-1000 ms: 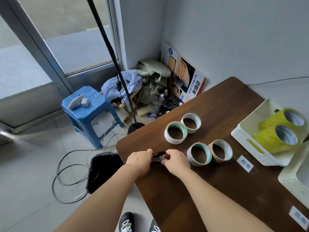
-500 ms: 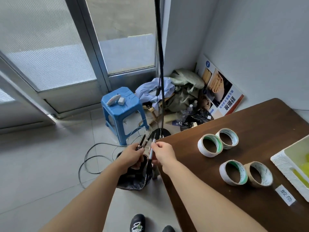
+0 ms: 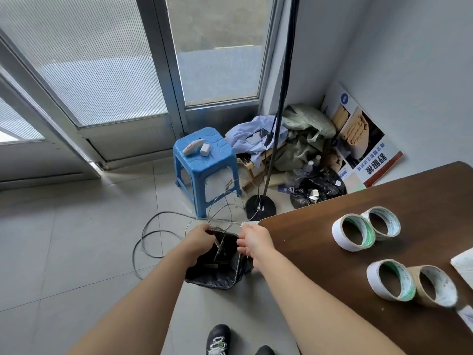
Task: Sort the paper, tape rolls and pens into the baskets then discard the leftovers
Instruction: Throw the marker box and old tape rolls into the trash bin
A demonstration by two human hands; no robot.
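My left hand (image 3: 198,237) and my right hand (image 3: 252,242) hover over the mouth of a black bin (image 3: 215,278) on the floor beside the table. Both hands have their fingers loose, and nothing shows in either. Several dark pens (image 3: 220,248) lie slanted inside the bin, just below my fingers. On the brown table (image 3: 320,252) stand two pairs of nearly used-up tape rolls, one pair further back (image 3: 353,233) and one pair nearer (image 3: 391,280). A white basket corner (image 3: 463,262) peeks in at the right edge.
A blue stool (image 3: 204,165) stands on the tiled floor behind the bin. Grey cables (image 3: 163,226) loop on the floor. A black lamp stand (image 3: 261,207) rises by the table corner. Clothes, bags and a poster (image 3: 363,139) fill the room corner. My shoes (image 3: 217,339) show below.
My hands picked the pens off the table, carried them left over the bin and lowered them; the pens have left my hands and lie in the bin. My view has swung left.
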